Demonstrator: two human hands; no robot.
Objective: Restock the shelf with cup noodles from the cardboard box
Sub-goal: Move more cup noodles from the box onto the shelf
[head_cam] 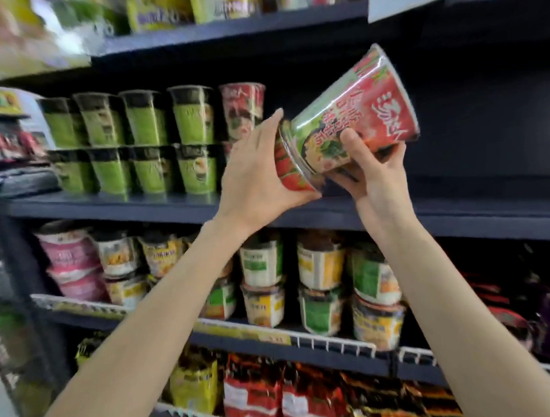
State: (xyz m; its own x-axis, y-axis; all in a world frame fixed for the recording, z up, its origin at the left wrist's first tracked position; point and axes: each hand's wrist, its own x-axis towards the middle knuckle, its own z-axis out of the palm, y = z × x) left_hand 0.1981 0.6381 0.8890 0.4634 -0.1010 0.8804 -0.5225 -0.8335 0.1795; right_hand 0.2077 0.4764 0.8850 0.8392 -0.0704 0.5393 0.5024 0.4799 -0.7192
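Two red cup noodles are held up in front of the dark shelf (456,213). My right hand (373,172) grips a large red cup (357,110), tilted with its lid end up and to the right. My left hand (256,177) holds a second red cup (292,166) by its side, touching the first cup's base. On the same shelf a red cup (242,112) stands stacked beside rows of green cups (148,141). The shelf to the right of them is bare. The cardboard box is not in view.
Above is a shelf with yellow-green packets (161,11). The shelf below holds stacked bowl noodles (321,285) behind a white wire rail (333,339). Lower still lie red and yellow noodle packets (253,395). Dark packets (23,181) sit at the far left.
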